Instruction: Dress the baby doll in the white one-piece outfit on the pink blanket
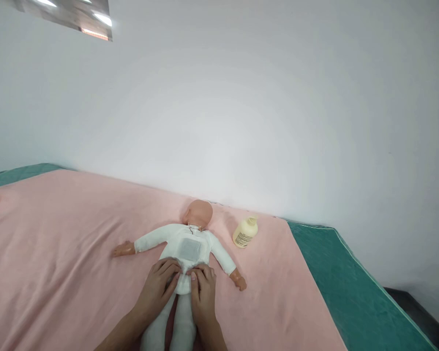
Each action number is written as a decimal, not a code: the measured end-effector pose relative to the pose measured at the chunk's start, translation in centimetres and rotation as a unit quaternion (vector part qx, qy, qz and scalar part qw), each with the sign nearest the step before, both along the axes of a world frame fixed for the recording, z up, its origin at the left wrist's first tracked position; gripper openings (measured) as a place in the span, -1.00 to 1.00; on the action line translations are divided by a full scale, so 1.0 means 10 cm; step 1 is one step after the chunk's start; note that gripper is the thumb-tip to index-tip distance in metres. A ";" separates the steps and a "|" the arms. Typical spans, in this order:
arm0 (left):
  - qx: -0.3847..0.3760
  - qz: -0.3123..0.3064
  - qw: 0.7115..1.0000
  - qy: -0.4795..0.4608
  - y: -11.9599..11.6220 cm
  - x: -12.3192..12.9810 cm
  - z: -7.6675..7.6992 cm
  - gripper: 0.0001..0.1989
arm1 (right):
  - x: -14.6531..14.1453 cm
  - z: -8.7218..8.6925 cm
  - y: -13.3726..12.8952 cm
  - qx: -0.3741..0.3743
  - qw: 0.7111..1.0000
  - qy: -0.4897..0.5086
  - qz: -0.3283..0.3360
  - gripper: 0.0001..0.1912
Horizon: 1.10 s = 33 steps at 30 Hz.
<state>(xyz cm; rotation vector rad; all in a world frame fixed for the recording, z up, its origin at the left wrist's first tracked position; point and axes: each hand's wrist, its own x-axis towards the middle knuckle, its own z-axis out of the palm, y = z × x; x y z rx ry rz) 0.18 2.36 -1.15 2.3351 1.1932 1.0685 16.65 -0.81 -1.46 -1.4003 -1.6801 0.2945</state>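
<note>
A baby doll [183,284] with a white cloth body lies stretched out on a pink blanket, its bare head toward the wall and its arms spread. On its torso sits a grey rectangular patch [189,249]. My left hand [162,278] rests at the left side of the doll's waist, fingers curled and pinching the white fabric. On the right side of the waist, my right hand [204,287] is closed on the same fabric, thumb against the fingers. Whether this fabric is a separate garment or the doll's body cannot be made out. The doll's feet are out of frame.
A pale yellow bottle [246,232] with printed text stands right of the doll's head. The pink blanket [76,229] covers a green sheet [336,278] that shows at both sides. Behind rises a white wall [219,97]. A shiny panel [69,17] shows at top left.
</note>
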 end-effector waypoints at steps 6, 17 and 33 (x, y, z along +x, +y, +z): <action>0.058 0.026 0.998 0.012 -0.03 -0.01 -0.07 -0.70 | 0.03 -0.06 -0.03 0.049 0.999 0.011 0.010 -0.70; 0.016 0.000 0.999 0.045 0.05 0.00 -0.01 -0.73 | 0.01 0.04 0.03 -0.023 0.999 0.013 0.024 -0.70; 0.063 0.007 0.998 0.008 0.68 0.24 0.26 -0.68 | 0.07 0.30 0.73 0.041 0.998 0.037 -0.003 -0.67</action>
